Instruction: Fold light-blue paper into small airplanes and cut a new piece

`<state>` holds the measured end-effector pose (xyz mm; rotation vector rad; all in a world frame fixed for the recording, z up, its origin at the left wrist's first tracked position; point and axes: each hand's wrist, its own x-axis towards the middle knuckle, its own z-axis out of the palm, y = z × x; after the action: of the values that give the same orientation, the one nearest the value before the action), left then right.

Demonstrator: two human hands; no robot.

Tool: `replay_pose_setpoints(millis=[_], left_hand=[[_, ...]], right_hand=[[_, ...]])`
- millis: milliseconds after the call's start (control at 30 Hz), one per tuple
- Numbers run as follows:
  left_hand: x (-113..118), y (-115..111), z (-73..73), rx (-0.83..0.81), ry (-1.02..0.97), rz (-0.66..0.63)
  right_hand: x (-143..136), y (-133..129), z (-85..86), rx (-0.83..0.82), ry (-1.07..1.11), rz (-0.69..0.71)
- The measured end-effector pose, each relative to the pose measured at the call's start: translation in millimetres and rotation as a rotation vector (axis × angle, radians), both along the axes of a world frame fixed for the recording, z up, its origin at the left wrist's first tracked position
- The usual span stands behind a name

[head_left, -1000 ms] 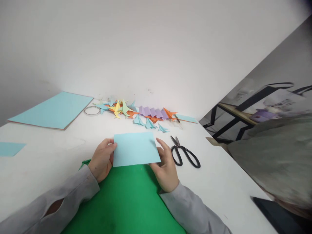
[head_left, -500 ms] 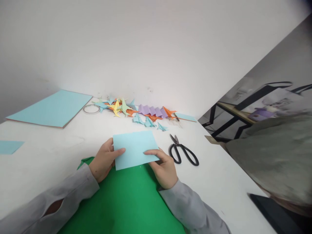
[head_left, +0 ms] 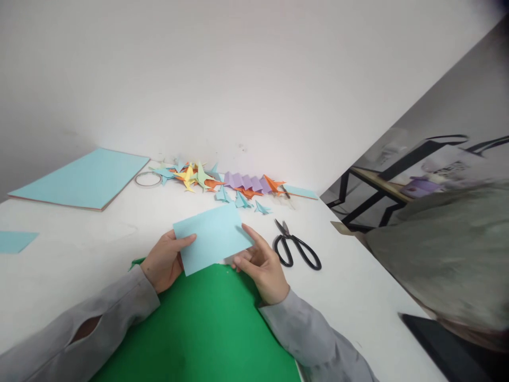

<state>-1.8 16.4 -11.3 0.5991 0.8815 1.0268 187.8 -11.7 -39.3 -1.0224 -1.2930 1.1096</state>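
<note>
A light blue sheet of paper (head_left: pixel 212 236) is held up over the near edge of the table, tilted with its right side higher. My left hand (head_left: pixel 165 260) pinches its left edge, thumb on top and fingers beneath. At the right edge, my right hand (head_left: pixel 264 265) has its fingers apart, the index fingertip by the paper's edge and the thumb below it; the other fingers are partly behind. Black-handled scissors (head_left: pixel 292 244) lie just right of my right hand, blades slightly apart.
Along the wall lie folded paper figures (head_left: pixel 194 175), a pleated purple paper (head_left: pixel 247 182) and a roll of tape (head_left: pixel 148 179). A stack of blue sheets (head_left: pixel 81 179) is at the back left, a smaller blue piece (head_left: pixel 16 241) at the left edge, a dark flat object (head_left: pixel 433 345) at lower right.
The blue sheet has tilted, its right side rising, and shifted slightly left. My right hand has let go of its grip and spread its fingers. My left hand still holds the sheet.
</note>
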Motion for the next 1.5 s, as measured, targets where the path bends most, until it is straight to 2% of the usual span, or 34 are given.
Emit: replay_pose_setpoints(millis=[133, 233, 300, 433, 533, 700, 833, 933, 1067, 1167, 1233, 1333, 1400, 1500], left_hand=[[0.2, -0.5, -0.2, 0.016, -0.002, -0.014], [2.5, -4.7, -1.5, 0.016, -0.020, -0.075], [3.9, -7.6, -2.0, 0.024, -0.019, -0.125], [4.4, -10.5, -1.6, 0.063, -0.016, -0.191], [3.6, -10.9, -0.3, 0.072, -0.017, -0.227], [2.0, -11.5, 4.2, 0.050, -0.077, -0.233], [2.8, -12.6, 4.8, 0.121, -0.156, -0.269], [4.8, -12.9, 0.1, 0.195, -0.066, -0.208], [6.1, -10.2, -8.5, 0.229, 0.217, -0.091], [5.1, -6.4, -9.5, 0.212, 0.179, -0.027], [3.2, -4.1, -7.0, 0.191, 0.124, -0.020], [-1.3, -2.2, -3.0, 0.171, 0.120, -0.110], [-4.7, -2.0, -2.3, 0.193, 0.176, -0.236], [-7.6, -1.7, -3.9, 0.286, 0.305, -0.338]], right_hand=[[-3.8, -6.0, -1.7, 0.105, -0.154, 0.169], [-5.6, -9.8, 0.6, 0.128, -0.325, 0.182], [-5.1, -9.6, 2.9, 0.131, -0.372, 0.115], [-1.0, -4.6, 6.6, 0.227, -0.345, -0.109], [0.9, -1.6, 6.9, 0.275, -0.294, -0.172], [-1.0, 1.1, 1.6, 0.089, -0.097, -0.208], [-1.3, 5.5, -0.6, -0.108, 0.134, -0.287], [-2.1, 6.3, 1.1, -0.210, 0.268, -0.282], [-3.8, 2.2, 0.6, -0.240, 0.214, -0.183], [-2.0, 0.7, -1.3, -0.162, 0.116, -0.136], [1.6, 2.9, -0.5, -0.119, 0.157, -0.160], [9.0, 9.2, 3.7, -0.150, 0.342, -0.267], [13.1, 12.2, 6.1, -0.235, 0.401, -0.174], [14.6, 11.8, 6.6, -0.282, 0.294, -0.051]])
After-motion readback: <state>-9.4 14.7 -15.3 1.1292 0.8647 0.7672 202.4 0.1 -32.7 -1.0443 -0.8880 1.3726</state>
